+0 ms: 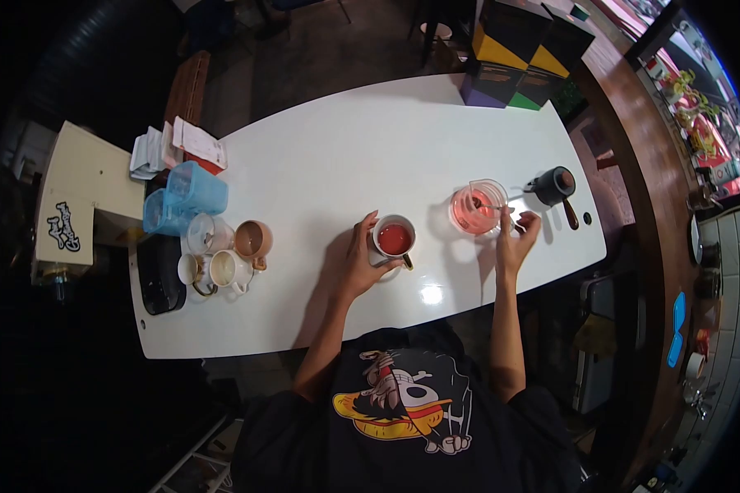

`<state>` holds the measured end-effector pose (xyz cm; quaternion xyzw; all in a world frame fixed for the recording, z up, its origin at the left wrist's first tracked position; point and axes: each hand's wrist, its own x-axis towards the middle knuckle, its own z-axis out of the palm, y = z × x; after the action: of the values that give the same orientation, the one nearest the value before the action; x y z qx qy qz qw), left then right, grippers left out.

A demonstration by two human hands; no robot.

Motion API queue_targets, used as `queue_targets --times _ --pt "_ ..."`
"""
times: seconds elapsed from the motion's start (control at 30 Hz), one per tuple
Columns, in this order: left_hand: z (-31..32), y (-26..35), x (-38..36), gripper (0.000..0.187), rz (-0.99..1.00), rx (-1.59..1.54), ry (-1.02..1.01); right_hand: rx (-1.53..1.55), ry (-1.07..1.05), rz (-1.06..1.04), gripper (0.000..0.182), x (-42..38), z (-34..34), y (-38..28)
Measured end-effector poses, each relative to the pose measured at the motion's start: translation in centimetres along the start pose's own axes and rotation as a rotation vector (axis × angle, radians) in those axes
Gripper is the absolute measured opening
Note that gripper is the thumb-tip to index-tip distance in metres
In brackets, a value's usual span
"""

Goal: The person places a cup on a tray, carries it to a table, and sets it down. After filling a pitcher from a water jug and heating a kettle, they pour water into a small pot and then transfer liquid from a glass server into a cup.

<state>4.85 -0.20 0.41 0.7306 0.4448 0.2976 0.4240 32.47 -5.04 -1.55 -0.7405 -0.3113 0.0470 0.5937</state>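
A white cup (pixel 395 238) of red liquid stands near the middle of the white table. My left hand (pixel 364 261) is wrapped round its left and near side, with the thumb by the dark handle. To the right is a clear glass bowl (pixel 477 207) holding pinkish-red liquid. My right hand (pixel 515 238) is at the bowl's right edge, its fingers pinched on the handle of a spoon (pixel 478 202) that reaches into the bowl. The far end of the spoon is hard to make out in the liquid.
On the left stand several cups (pixel 253 239), blue plastic containers (pixel 197 187) and a black tray (pixel 161 283). Papers (pixel 197 144) lie behind them. A black pot-like vessel (pixel 554 186) with a brown handle sits at the right. Black boxes (pixel 497 78) are stacked at the far right edge.
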Motion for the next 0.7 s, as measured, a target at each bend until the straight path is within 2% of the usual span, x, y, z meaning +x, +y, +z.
queue_targets --times 0.03,0.1,0.13,0.2,0.23,0.3,0.33,0.4,0.53,0.63,0.7 --pt "-0.3 -0.3 -0.2 0.091 -0.007 0.004 0.013 -0.012 0.049 -0.041 0.043 -0.1 -0.3 -0.6" --pt "-1.1 -1.3 -1.1 0.078 0.01 0.015 0.029 -0.047 0.113 -0.115 0.035 -0.3 -0.9 -1.2" --pt "-1.4 -1.3 -1.7 0.078 -0.002 0.018 0.041 -0.046 0.141 -0.118 0.033 -0.5 -1.2 -1.7" --pt "-2.1 -1.1 -2.9 0.063 -0.024 -0.018 0.137 -0.022 0.178 -0.139 0.025 -0.9 -1.4 -3.2" --pt "-2.3 -1.2 -3.5 0.063 -0.033 -0.013 0.154 -0.002 0.168 -0.151 0.02 -1.1 -1.5 -3.9" --pt "-2.1 -1.2 -4.9 0.047 -0.067 -0.303 0.297 0.095 0.116 -0.218 0.016 -1.9 -1.4 -4.9" --pt "-2.0 -1.0 -5.5 0.047 -0.079 -0.299 0.318 0.135 0.05 -0.274 0.015 -2.2 -1.3 -5.0" --pt "-1.7 -0.6 -7.0 0.038 -0.175 -0.663 0.442 0.224 -0.104 -0.305 0.013 -3.3 -1.1 -5.7" --pt "0.1 0.7 -10.9 0.037 -0.282 -0.879 0.734 0.277 -0.431 -0.301 0.014 -5.6 -0.6 -7.5" --pt "2.0 1.8 -15.4 0.038 -0.275 -0.999 0.976 0.402 -0.669 -0.308 0.014 -7.2 -0.8 -8.8" --pt "4.1 2.5 -19.0 0.039 -0.255 -1.017 1.138 0.4 -0.932 -0.324 0.016 -8.2 -1.4 -9.0"
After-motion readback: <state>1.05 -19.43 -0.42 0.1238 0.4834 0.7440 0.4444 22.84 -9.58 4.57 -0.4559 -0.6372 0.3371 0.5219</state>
